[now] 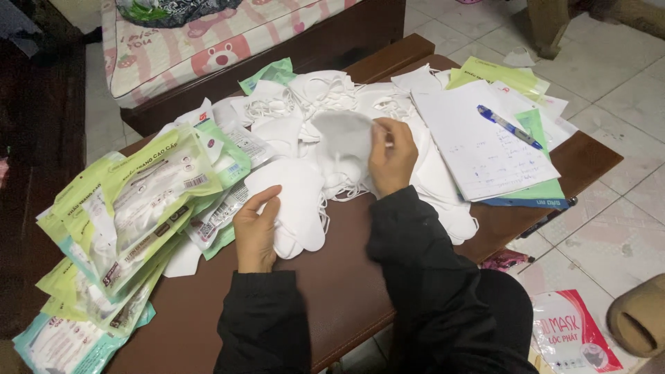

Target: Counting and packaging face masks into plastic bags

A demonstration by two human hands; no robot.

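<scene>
Pinching a white mask [341,135] lifted above the pile, the right hand [390,158] grips it while the left hand [255,232] presses flat, fingers open, on a mask stack [298,201] nearer the body.

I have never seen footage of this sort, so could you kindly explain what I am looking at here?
There is no machine here: the single picture comes from a camera worn on a person's head, looking down at their own two bare hands in black sleeves. The left hand rests on a small stack of flat white cloth face masks. The right hand holds up one white mask over a loose pile of white masks. All this lies on a dark brown table. To the left sits a heap of green-edged clear plastic packets with masks inside. To the right lies a handwritten white paper sheet with a blue pen on it.
</scene>
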